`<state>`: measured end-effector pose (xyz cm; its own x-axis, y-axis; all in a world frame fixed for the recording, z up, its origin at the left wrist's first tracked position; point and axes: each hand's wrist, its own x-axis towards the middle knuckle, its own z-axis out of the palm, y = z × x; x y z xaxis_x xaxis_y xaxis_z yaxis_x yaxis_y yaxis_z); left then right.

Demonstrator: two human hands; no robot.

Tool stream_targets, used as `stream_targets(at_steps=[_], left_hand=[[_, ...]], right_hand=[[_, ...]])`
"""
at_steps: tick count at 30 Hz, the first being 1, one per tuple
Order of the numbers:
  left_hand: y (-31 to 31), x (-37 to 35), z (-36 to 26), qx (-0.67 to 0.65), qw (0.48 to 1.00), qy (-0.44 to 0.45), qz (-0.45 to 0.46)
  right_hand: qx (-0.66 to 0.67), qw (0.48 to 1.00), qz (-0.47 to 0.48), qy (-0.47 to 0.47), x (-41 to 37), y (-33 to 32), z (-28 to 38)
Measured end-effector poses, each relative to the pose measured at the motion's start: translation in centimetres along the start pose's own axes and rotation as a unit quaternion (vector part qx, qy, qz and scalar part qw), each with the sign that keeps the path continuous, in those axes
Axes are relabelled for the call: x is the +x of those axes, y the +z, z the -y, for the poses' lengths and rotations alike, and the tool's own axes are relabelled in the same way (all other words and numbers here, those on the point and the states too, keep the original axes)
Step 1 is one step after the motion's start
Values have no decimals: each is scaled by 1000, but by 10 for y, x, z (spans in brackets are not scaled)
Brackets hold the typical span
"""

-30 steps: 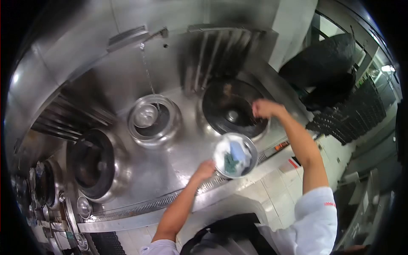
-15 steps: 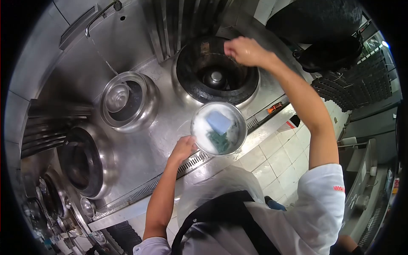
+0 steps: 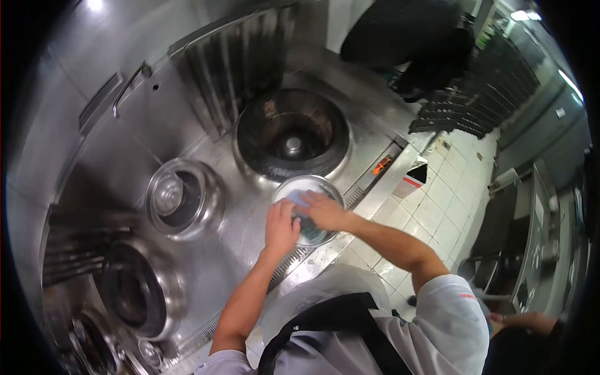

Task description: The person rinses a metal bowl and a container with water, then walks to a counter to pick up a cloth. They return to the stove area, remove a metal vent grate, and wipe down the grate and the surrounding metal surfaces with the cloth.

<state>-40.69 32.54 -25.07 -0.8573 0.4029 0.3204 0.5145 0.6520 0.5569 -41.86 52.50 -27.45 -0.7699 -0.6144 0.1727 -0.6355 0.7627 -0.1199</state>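
A round metal bowl [image 3: 338, 195] with white suds stands at the counter's front edge, just in front of the large burner. A light-blue sponge [image 3: 299, 197] lies in it, partly covered by my fingers. Dark green scrubbing material [image 3: 310, 232] shows below the sponge. My right hand [image 3: 324, 212] reaches in from the right, its fingers closed on the sponge. At the bowl's left rim is my left hand [image 3: 281, 226], fingers stretched beside the sponge and thumb apart. Motion blur softens the fingertips.
A large wok burner [image 3: 294, 103] lies beyond the bowl. To the left are a basin holding a metal bowl [image 3: 167, 194], another burner [image 3: 134, 287] and a wall tap [image 3: 122, 97]. An orange object [image 3: 381, 165] sits in the edge channel. Another person's arm [image 3: 531, 322] shows at lower right.
My right hand has come down from above the large burner into the bowl, onto the sponge. My left hand has moved from the outer rim to beside the sponge. The view has shifted.
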Motion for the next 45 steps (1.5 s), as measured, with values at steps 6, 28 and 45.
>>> stream_targets(at_steps=[6, 28, 45], left_hand=[[28, -13, -22, 78, 995, 24, 58], [51, 53, -160, -195, 956, 187, -119], [517, 166, -595, -212, 877, 368, 223]], right_hand=[[59, 985, -81, 139, -28, -17, 48], [175, 658, -39, 731, -486, 81, 30], [558, 63, -125, 818, -716, 183, 317]])
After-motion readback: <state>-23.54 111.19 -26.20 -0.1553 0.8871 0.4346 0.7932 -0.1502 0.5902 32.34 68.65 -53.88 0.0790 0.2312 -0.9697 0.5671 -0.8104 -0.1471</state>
